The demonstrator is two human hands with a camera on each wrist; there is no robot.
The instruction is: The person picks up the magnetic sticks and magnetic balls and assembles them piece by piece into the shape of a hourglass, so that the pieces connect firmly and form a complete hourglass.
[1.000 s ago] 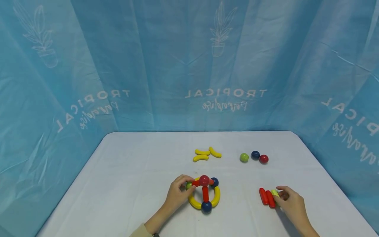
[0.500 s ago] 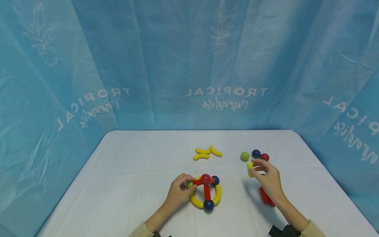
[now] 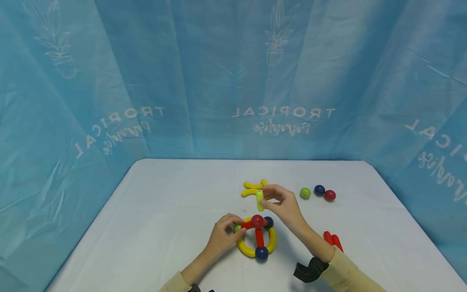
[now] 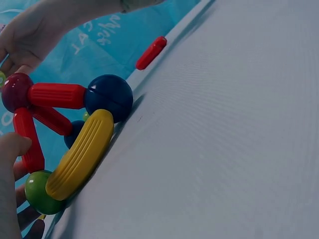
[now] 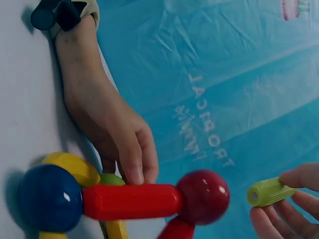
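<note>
Head view: right hand [image 3: 282, 202] pinches the green rod [image 3: 260, 201], nearly upright, just above the top ball [image 3: 257, 221], not touching; left hand [image 3: 223, 233] grips the frame [image 3: 259, 238] at its left side.

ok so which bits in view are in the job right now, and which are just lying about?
In the job:
ball-and-rod frame, held by the left hand
lime-green rod, pinched in the right hand

Lying about (maybe spares):
three yellow curved rods
loose green ball, loose blue ball, loose red ball
two red rods
</note>
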